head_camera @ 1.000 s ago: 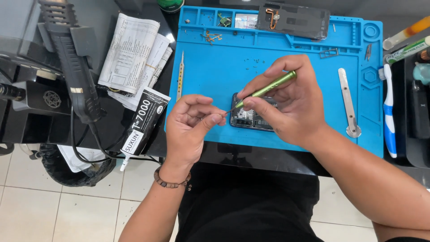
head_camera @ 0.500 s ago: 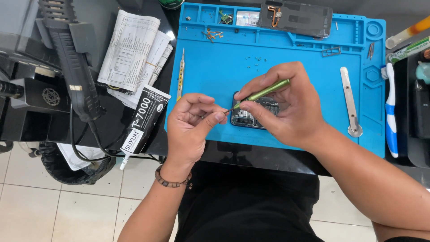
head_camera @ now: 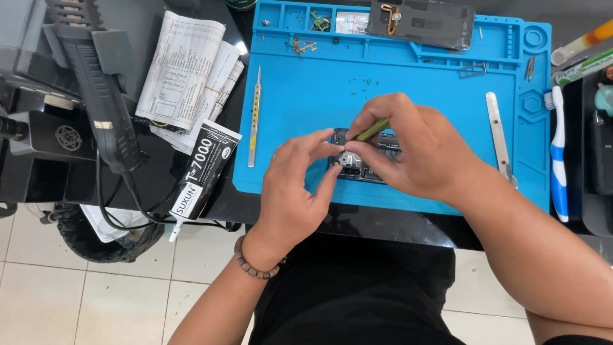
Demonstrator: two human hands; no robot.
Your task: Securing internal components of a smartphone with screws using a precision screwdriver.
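An opened phone (head_camera: pixel 365 165) lies on the blue work mat (head_camera: pixel 396 83) near its front edge, mostly hidden by both hands. My right hand (head_camera: pixel 415 156) grips a thin green tool (head_camera: pixel 371 130), its tip pointing down into the phone's inside. My left hand (head_camera: pixel 300 185) rests at the phone's left side, thumb and forefinger pinched close together against the tool tip; whether they hold a small part I cannot tell. A bead bracelet sits on my left wrist.
Metal tweezers (head_camera: pixel 255 115) lie at the mat's left edge, a flat metal pry tool (head_camera: pixel 499 137) at the right. A phone back cover (head_camera: pixel 421 22) and small parts sit at the mat's top. A black glue tube (head_camera: pixel 203 171), papers (head_camera: pixel 185 70), a hot-air handle (head_camera: pixel 102 96) are left; a toothbrush (head_camera: pixel 558 153) is right.
The green tool has swung more upright, so less of it shows above my right hand. My left fingers have closed in on the tool tip over the phone.
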